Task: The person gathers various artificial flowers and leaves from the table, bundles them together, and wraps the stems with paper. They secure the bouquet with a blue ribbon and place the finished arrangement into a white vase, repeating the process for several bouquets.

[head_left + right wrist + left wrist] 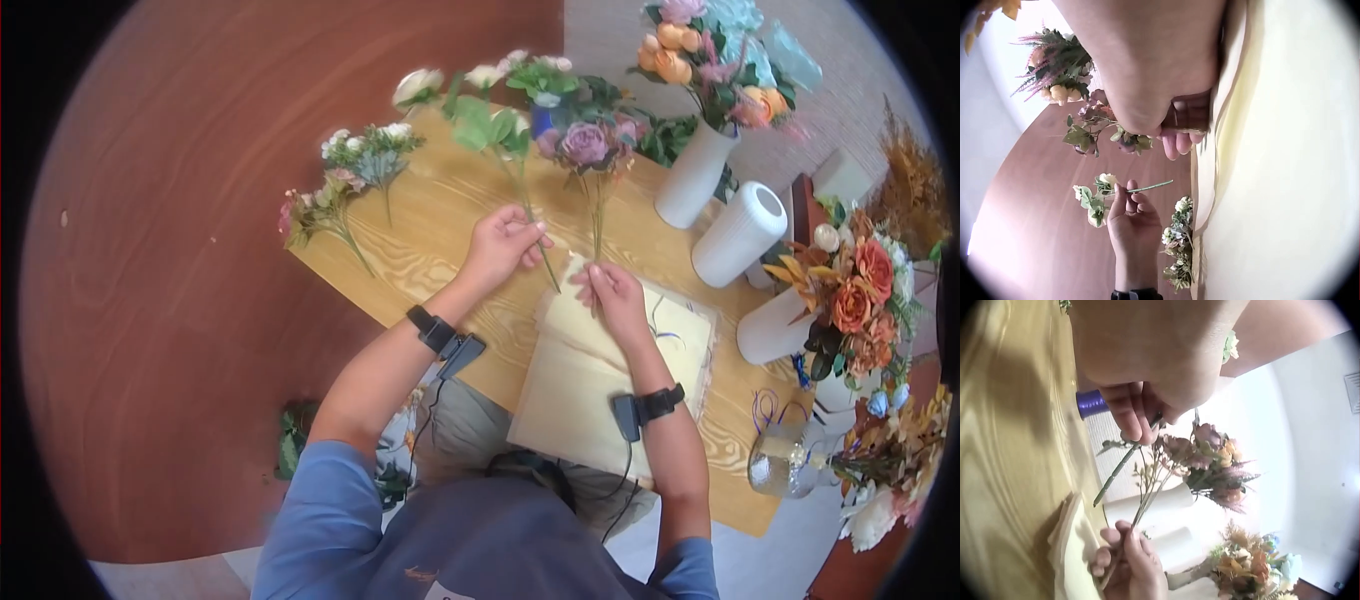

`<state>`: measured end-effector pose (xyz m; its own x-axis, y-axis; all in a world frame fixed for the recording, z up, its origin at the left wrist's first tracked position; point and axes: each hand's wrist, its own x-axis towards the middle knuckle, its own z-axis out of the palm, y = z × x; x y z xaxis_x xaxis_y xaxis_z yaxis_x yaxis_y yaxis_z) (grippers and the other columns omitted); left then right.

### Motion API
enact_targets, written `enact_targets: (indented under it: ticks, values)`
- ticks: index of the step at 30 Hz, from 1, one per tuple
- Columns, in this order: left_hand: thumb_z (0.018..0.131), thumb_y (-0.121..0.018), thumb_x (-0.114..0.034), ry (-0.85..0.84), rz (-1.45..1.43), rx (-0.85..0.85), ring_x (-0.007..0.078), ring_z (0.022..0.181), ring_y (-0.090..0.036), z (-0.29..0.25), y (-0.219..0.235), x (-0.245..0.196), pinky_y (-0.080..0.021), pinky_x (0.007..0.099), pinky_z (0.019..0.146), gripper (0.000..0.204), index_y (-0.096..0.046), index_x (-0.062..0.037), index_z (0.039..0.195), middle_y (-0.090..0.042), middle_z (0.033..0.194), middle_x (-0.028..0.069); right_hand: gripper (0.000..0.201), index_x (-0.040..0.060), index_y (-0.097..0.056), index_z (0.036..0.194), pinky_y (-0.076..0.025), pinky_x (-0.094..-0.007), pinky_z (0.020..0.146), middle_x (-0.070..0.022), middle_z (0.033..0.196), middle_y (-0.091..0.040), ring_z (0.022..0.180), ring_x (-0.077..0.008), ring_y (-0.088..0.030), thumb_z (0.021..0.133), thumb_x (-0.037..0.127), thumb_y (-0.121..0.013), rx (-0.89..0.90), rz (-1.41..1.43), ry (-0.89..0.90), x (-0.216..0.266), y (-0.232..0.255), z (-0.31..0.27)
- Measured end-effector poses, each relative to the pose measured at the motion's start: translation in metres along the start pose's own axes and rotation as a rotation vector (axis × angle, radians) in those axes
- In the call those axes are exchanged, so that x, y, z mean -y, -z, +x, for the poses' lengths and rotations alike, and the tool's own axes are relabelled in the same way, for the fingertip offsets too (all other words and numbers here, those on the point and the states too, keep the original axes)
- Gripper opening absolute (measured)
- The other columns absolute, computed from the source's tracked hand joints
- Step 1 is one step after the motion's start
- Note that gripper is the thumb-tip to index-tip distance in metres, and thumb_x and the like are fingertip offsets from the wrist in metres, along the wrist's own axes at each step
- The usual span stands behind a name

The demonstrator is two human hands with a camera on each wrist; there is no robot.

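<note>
In the head view my left hand (505, 245) pinches the green stem of a white artificial flower spray (492, 130). Its leafy head points away from me, and the bare stem end (1116, 475) sticks out below the fingers in the left wrist view. To its right, my right hand (615, 298) holds the thin stems of a purple rose bunch (585, 145) upright, close over a stack of cream wrapping paper (570, 380). The right wrist view shows the white flowers (1097, 200) beside the left hand, apart from the roses (1125, 144).
Small flower sprays (335, 205) lie along the table's left edge. A white pitcher (690, 180) with flowers, a ribbed white vase (740, 235) and an orange bouquet (865, 295) stand on the right. Nearer me is a glass vase (782, 462). A purple ribbon spool (1091, 404) shows in the left wrist view.
</note>
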<state>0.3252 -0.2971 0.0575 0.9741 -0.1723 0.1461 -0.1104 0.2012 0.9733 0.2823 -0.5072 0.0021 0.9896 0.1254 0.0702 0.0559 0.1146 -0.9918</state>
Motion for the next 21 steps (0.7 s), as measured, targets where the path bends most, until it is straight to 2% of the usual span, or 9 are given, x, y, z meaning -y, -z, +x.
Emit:
enact_targets:
  ticks: [3,8,11,14,16,17,19,21]
  values:
    - [0.09,-0.063,-0.012,0.046,0.029,0.048,0.0103,0.055,-0.059,-0.005,-0.019,0.007,-0.046,0.0219,0.046,0.016,-0.051,-0.004,0.084,-0.068,0.076,0.0109,0.029,-0.002,-0.06,0.113,-0.049,-0.023,0.066,-0.0092,0.095,-0.069,0.071,-0.0111,-0.06,0.098,0.022,-0.053,0.01,0.05,-0.026,0.0,0.002,0.001]
    - [0.09,-0.064,-0.011,0.041,0.064,0.057,0.0091,0.054,-0.059,-0.001,-0.037,0.021,-0.046,0.02,0.046,0.016,-0.054,-0.0027,0.082,-0.067,0.073,0.0083,0.031,-0.0034,-0.059,0.116,-0.049,-0.0235,0.067,-0.0102,0.098,-0.068,0.076,-0.0122,-0.063,0.098,0.021,-0.052,0.035,0.116,0.021,-0.006,0.005,0.003]
    - [0.088,-0.066,-0.011,0.043,0.142,0.035,0.0071,0.052,-0.055,0.001,-0.045,0.025,-0.043,0.0192,0.045,0.018,-0.055,-0.0036,0.077,-0.063,0.069,0.0041,0.03,-0.003,-0.059,0.116,-0.049,-0.023,0.067,-0.0099,0.097,-0.068,0.073,-0.0119,-0.061,0.098,0.02,-0.052,0.032,0.115,-0.049,0.002,0.002,0.001]
    - [0.086,-0.068,-0.011,-0.071,0.242,0.018,0.0046,0.052,-0.052,0.007,-0.046,0.039,-0.04,0.02,0.046,0.018,-0.057,-0.0035,0.075,-0.059,0.065,0.0009,0.027,-0.002,-0.061,0.112,-0.049,-0.0229,0.066,-0.0084,0.092,-0.067,0.07,-0.0105,-0.059,0.098,0.02,-0.052,0.049,0.093,-0.004,-0.003,0.003,0.003]
    - [0.086,-0.068,-0.01,-0.176,0.382,0.039,0.0038,0.055,-0.051,0.008,-0.048,0.042,-0.041,0.0211,0.048,0.015,-0.06,-0.0012,0.076,-0.059,0.065,0.0007,0.023,-0.0011,-0.063,0.102,-0.046,-0.0226,0.061,-0.0054,0.082,-0.065,0.064,-0.009,-0.056,0.098,0.018,-0.052,0.102,0.001,0.061,-0.004,0.005,0.002]
    - [0.086,-0.068,-0.01,-0.182,0.384,0.03,0.0038,0.055,-0.051,0.008,-0.051,0.044,-0.041,0.0211,0.048,0.015,-0.06,-0.0012,0.076,-0.059,0.065,0.0007,0.023,-0.0011,-0.063,0.102,-0.046,-0.0226,0.061,-0.0054,0.082,-0.065,0.064,-0.009,-0.056,0.098,0.018,-0.052,0.112,0.0,0.065,-0.003,0.008,0.001]
    - [0.086,-0.067,-0.01,-0.145,0.325,0.067,0.0052,0.059,-0.054,0.005,-0.053,0.04,-0.042,0.0225,0.051,0.015,-0.061,0.0016,0.078,-0.061,0.066,0.0021,0.021,-0.0005,-0.062,0.092,-0.043,-0.0223,0.056,-0.003,0.072,-0.06,0.06,-0.0082,-0.054,0.098,0.017,-0.052,0.098,-0.104,0.015,-0.001,0.008,0.001]
    - [0.087,-0.066,-0.01,-0.135,0.309,0.055,0.0059,0.061,-0.055,0.003,-0.05,0.037,-0.043,0.0232,0.052,0.016,-0.062,0.003,0.079,-0.061,0.067,0.0027,0.021,-0.0002,-0.06,0.087,-0.04,-0.022,0.053,-0.0018,0.067,-0.056,0.057,-0.0081,-0.052,0.098,0.015,-0.051,0.113,-0.069,0.032,-0.001,0.004,0.0]
